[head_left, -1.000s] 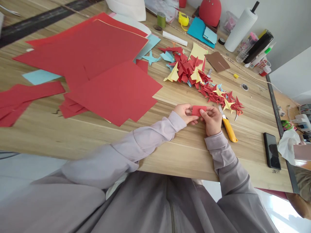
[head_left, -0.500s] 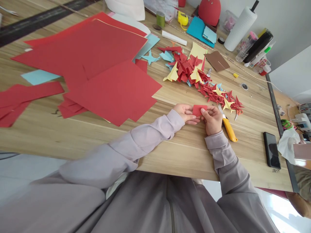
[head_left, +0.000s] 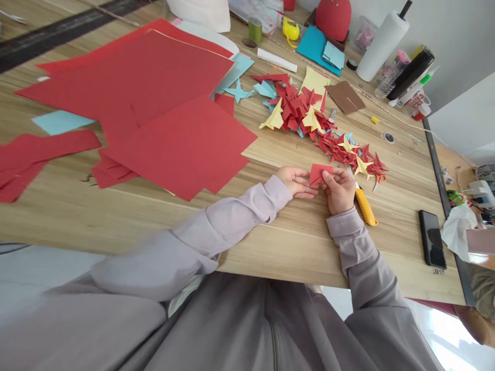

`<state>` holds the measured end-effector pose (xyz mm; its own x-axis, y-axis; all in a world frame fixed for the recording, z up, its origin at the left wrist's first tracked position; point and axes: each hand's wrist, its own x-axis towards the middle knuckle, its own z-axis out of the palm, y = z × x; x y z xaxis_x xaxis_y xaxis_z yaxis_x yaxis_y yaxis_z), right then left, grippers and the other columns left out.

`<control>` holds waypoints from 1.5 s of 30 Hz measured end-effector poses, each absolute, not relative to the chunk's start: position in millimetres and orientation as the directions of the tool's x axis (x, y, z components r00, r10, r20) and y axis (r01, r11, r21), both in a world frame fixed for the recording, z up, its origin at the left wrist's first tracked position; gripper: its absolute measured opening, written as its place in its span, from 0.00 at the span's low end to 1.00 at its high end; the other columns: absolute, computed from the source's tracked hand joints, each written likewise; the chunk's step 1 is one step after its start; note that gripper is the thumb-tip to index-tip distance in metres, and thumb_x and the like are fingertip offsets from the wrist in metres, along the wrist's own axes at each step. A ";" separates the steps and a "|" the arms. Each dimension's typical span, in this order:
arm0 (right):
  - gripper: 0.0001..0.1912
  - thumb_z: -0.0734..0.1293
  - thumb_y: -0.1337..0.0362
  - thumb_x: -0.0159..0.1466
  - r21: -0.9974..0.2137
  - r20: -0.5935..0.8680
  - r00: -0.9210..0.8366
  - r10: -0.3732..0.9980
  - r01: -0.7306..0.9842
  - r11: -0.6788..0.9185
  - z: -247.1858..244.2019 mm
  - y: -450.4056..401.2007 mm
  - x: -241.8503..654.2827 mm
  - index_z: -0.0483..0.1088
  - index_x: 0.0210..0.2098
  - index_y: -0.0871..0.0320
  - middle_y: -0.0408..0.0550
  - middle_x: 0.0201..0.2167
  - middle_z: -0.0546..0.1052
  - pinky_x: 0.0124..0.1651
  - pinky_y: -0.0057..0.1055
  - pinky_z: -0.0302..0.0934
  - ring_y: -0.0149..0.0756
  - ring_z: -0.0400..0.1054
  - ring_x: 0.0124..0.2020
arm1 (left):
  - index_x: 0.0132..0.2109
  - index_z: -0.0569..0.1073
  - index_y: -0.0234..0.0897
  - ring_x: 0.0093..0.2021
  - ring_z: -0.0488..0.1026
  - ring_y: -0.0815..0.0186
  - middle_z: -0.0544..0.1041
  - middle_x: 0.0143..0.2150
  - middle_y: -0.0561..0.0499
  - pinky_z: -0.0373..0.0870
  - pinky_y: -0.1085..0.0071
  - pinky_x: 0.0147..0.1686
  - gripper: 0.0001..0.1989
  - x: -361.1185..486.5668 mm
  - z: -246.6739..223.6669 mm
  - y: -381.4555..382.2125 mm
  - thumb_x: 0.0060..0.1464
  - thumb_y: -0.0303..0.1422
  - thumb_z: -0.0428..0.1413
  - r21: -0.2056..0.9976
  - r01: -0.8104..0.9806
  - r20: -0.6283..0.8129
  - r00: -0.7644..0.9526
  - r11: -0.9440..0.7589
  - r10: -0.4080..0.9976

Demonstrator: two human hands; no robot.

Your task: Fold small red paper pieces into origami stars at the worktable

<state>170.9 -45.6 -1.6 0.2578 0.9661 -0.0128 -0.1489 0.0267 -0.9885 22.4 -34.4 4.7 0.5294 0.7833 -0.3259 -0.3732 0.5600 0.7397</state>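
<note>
1. Right hand [head_left: 339, 190] pinches the small red paper [head_left: 317, 173] between thumb and fingers.
2. Left hand [head_left: 293, 181] lies open, fingers reaching towards the paper's pointed lower corner; contact unclear.
3. The paper sits between both hands, beyond it folded stars [head_left: 296, 105] on the tabletop [head_left: 278, 247].

The person wears a loose, mauve-grey top [head_left: 220, 330] with 2 long sleeves [head_left: 228, 221] (rather wrinkled) and 1 front zip [head_left: 273, 335].
</note>
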 end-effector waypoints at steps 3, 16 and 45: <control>0.17 0.74 0.59 0.45 -0.992 0.002 0.254 0.967 -0.123 0.034 -2.7 -46.0 171.0 0.65 0.28 0.58 0.37 0.19 0.72 0.18 0.22 0.56 0.22 0.59 0.15 | 0.37 0.73 0.27 0.32 0.78 0.60 0.79 0.31 0.43 0.75 0.63 0.36 0.17 23.3 5.3 -33.7 0.35 0.14 0.59 0.739 -0.367 -0.330 0.534 0.565 0.778; 0.13 0.73 0.61 0.48 -0.996 0.067 0.158 0.985 -0.044 0.075 -3.4 -50.4 169.0 0.67 0.28 0.58 0.38 0.20 0.74 0.19 0.21 0.58 0.22 0.62 0.15 | 0.29 0.69 0.28 0.18 0.73 0.67 0.74 0.18 0.50 0.73 0.71 0.21 0.06 31.2 10.8 -41.8 0.46 0.25 0.60 0.826 -0.193 -0.398 0.465 0.530 0.791; 0.20 0.67 0.54 0.56 -0.992 0.111 -0.101 0.989 0.053 0.117 3.1 -55.4 170.8 0.60 0.15 0.58 0.37 0.12 0.65 0.19 0.24 0.49 0.23 0.54 0.15 | 0.27 0.72 0.26 0.16 0.72 0.65 0.74 0.17 0.49 0.71 0.71 0.15 0.10 25.9 11.0 -39.7 0.40 0.28 0.64 0.876 -0.209 -0.298 0.472 0.434 0.830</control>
<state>170.8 -55.4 3.1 -0.1006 0.9887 0.1112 0.0528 0.1169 -0.9917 25.9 -39.7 11.0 0.4721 0.8296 -0.2982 -0.2095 0.4341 0.8761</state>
